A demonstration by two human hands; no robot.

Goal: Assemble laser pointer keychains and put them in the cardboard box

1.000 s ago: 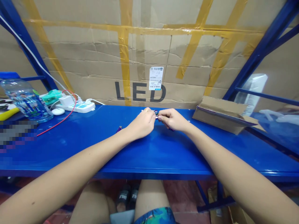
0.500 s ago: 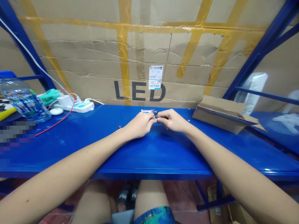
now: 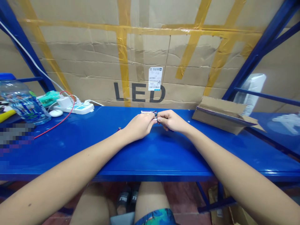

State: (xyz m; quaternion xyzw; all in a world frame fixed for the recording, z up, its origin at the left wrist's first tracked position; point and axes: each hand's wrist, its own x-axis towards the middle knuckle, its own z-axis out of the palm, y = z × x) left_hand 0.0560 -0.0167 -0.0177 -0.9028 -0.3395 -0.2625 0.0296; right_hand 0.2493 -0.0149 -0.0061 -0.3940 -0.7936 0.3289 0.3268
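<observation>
Over the past second the left hand (image 3: pixel 142 125) has drawn slightly nearer and left, baring the far side of the slim bundle of shiny white and dark multicoloured pieces (image 3: pixel 146 112); the right hand (image 3: pixel 171 121) has barely moved.

The bundle lies just beyond the left fingers, in the middle of the glossy blue tabletop (image 3: pixel 150 153) towards its far edge. Its long axis runs left to right. The left hand is nearer, covering it from the near side, while the right fingertips meet only its right end. The left fingers are wrapped around it; the right thumb and forefinger are bent together there, but whether they grip anything I cannot tell.

A small dark-purple scrap (image 3: pixel 172 130) peeks out under the right hand, showing more than half a second ago. The short purple piece (image 3: pixel 119 129) by the left wrist is more covered by the forearm than a second ago.
</observation>
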